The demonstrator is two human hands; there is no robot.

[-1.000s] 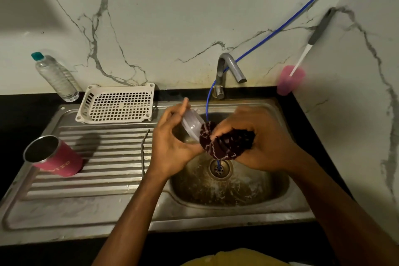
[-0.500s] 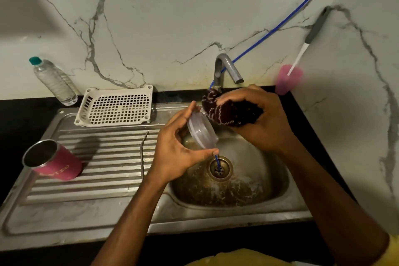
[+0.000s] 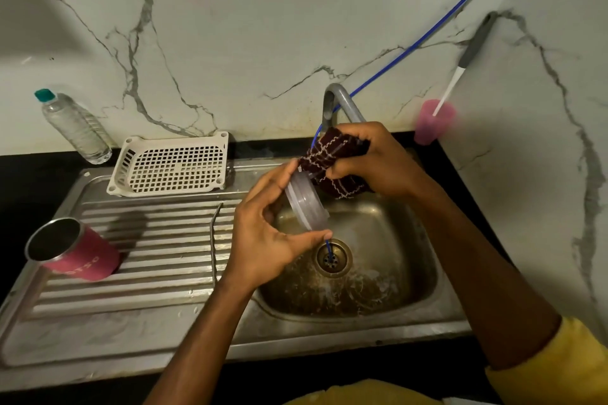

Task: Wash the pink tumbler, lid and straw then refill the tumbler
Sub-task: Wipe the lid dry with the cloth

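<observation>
Over the sink basin (image 3: 404, 260) my left hand (image 3: 266, 237) holds the clear plastic lid (image 3: 306, 204) on edge, between thumb and fingertips. My right hand (image 3: 378, 158) grips a bunched dark maroon cloth (image 3: 332, 158) that touches the lid's upper rim, just below the tap (image 3: 339, 102). The pink tumbler (image 3: 75, 250) lies tilted on the ribbed draining board (image 3: 148, 273) at the left, its steel mouth open toward me. A bent metal straw (image 3: 215, 230) lies on the board between the tumbler and my left hand.
A white slotted tray (image 3: 171, 164) sits at the back of the board, a clear water bottle (image 3: 74, 125) leans on the wall behind it. A thin blue hose (image 3: 427, 29) runs past the tap down to the drain (image 3: 332, 258). A pink cup with a brush (image 3: 432, 122) stands right.
My right hand lifted the cloth from beside the lid up toward the tap, then brought it back down onto the lid's top edge. My left hand kept the lid.
</observation>
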